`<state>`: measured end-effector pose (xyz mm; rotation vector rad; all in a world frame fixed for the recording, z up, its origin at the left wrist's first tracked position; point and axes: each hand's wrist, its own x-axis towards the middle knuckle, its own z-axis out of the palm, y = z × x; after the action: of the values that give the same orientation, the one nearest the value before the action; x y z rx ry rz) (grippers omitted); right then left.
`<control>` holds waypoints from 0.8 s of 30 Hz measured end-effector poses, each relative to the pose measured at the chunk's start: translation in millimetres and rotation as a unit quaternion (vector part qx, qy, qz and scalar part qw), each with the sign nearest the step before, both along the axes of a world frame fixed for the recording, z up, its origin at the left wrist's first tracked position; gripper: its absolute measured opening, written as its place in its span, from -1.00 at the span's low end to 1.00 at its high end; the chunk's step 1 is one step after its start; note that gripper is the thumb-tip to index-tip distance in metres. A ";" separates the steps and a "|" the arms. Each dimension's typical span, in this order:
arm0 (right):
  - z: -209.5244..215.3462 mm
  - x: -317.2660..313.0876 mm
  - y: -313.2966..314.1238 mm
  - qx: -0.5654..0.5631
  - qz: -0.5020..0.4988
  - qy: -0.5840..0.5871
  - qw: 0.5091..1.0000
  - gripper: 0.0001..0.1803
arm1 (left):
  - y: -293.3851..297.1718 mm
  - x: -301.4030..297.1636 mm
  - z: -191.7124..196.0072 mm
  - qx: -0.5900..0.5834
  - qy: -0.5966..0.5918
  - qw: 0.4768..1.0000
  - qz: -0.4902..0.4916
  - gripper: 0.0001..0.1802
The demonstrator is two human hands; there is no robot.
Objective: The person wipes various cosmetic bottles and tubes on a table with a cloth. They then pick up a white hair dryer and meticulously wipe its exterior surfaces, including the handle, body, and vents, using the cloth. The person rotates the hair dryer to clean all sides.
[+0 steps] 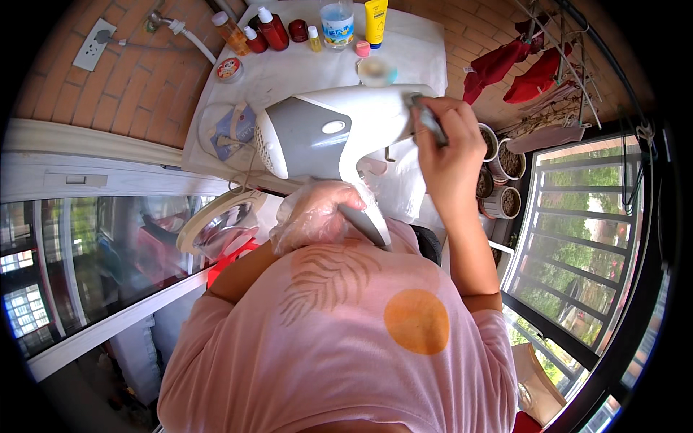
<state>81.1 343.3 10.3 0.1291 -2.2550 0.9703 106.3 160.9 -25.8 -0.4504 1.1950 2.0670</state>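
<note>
A large white and grey hair dryer (307, 133) lies sideways in front of my chest, its vented back end to the left. My left hand (314, 213), in a clear plastic glove, is closed around its handle, which angles down to the right. My bare right hand (453, 148) is at the narrow outlet end on the right. Between its thumb and fingers is a small dark grey piece (432, 124), touching or very near the outlet; blur hides its exact kind. Beyond the dryer, a small round clear container (377, 71) is on the table.
The white-covered table (415, 43) holds red pump bottles (273, 30), a clear water bottle (337, 25), a yellow tube (375, 23), a round tin (229, 69) and a blue card (234, 131). Flower pots (509, 162) stand right, by a barred window. A wall socket (94, 45) is far left.
</note>
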 end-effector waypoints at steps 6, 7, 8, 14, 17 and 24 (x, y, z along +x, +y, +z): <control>1.9 6.5 -13.8 0.005 0.059 0.036 0.998 -0.79 | -7.3 -2.5 -6.3 0.012 0.016 1.000 -0.009 -0.69; -4.1 0.0 -1.6 0.007 0.021 0.021 1.000 -0.81 | -9.4 -3.1 -6.9 0.026 0.028 0.999 -0.011 -0.62; -9.5 -6.1 8.7 -0.020 0.001 0.013 1.000 -0.85 | -3.2 -5.8 15.0 0.010 0.033 0.999 -0.023 -0.66; 20.7 6.0 -8.1 0.093 0.271 0.162 0.944 -0.70 | -0.7 -6.0 13.6 -0.113 0.088 0.980 -0.138 -0.76; 25.4 3.1 -23.6 0.159 0.313 0.182 0.919 -0.64 | -21.3 4.4 -108.6 -0.268 0.454 0.794 -0.303 -0.77; 59.6 -30.8 -13.2 0.051 0.301 0.043 0.951 -0.72 | 8.6 -7.2 15.8 -0.195 0.140 0.955 -0.174 -0.35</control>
<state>50.3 330.1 69.9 0.9312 -2.2196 1.1171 99.2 169.6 -10.0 -0.1068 1.7290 1.6283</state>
